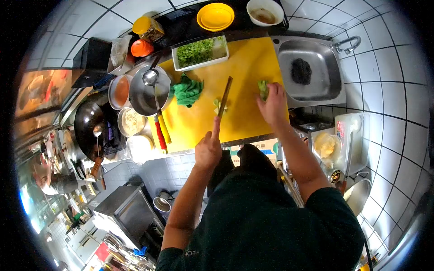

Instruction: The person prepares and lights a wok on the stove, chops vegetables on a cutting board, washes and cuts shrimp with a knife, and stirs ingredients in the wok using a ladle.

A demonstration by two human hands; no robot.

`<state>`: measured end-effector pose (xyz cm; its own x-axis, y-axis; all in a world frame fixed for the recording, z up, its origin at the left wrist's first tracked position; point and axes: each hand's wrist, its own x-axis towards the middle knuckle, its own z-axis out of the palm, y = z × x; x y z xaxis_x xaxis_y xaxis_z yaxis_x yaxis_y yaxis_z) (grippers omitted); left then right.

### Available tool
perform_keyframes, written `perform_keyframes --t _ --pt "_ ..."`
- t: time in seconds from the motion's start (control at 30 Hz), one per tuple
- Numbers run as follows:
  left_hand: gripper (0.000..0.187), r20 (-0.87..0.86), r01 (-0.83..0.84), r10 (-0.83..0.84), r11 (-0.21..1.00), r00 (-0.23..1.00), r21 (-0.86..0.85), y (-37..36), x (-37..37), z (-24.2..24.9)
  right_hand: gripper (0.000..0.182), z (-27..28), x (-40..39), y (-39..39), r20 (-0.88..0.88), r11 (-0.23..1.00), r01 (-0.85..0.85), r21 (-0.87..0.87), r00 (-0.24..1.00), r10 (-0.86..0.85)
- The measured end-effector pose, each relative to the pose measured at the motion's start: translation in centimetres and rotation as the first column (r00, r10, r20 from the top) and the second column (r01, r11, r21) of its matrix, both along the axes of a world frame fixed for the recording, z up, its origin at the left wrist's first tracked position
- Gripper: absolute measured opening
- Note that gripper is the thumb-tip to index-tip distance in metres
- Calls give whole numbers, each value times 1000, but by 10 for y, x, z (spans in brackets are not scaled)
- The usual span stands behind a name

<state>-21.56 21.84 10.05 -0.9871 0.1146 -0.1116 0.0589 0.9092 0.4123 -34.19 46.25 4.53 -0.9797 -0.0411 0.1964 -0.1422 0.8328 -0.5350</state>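
Observation:
My left hand (208,150) is wrapped round the handle of a kitchen knife (224,98), its index finger stretched along the blade's back. The blade stands edge-down over the yellow cutting board (246,119), pointing away from me. Small pale-green cut pieces (218,108) lie against the blade. To the right, my right hand (274,105) has its fingers closed round a short bunch of green vegetable stalks (262,90) at the board's right side. Left of the knife lies a crumpled green cloth (188,91). A white container of chopped greens (201,53) stands at the board's far edge.
A steel sink (332,92) with a dark scouring pad (301,71) adjoins the board on the right. On the left are a metal pot (141,97) with a ladle (150,77), several bowls and a wok (87,124). Yellow bowls (215,17) and a white bowl (262,12) stand behind.

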Motion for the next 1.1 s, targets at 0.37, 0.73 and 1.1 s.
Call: perform_keyframes --t 0.37,0.73,1.1 --pt "89 137 66 -55 995 989 -80 14 20 0 25 -2 16 -8 130 814 -580 20 809 573" --pt "91 226 131 -101 984 969 -122 34 4 -1 24 5 6 -17 191 798 -602 -35 780 596" --pt "88 322 119 -86 989 943 -85 36 -3 26 22 -7 6 -12 154 792 -603 93 795 587"
